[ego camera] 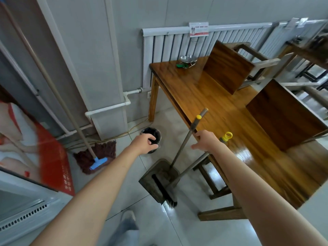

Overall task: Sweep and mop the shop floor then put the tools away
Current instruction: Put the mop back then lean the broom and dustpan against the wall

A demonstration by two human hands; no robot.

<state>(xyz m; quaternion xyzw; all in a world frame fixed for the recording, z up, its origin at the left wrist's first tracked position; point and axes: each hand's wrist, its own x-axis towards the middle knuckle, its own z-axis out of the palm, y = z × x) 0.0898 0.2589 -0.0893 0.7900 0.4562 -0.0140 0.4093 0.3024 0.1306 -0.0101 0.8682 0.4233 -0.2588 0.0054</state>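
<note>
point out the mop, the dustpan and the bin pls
Brown string mop with blue clamp point(98, 163): head view, on the blue clamp.
Grey metal long-handled dustpan point(150, 178): head view, on the pan's floor.
Small round bin with black liner point(154, 133): head view, on the liner inside.

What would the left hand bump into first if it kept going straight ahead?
Probably the small black bin: the left hand is already at its rim, fingers curled at the edge. Depth is hard to judge.
</note>
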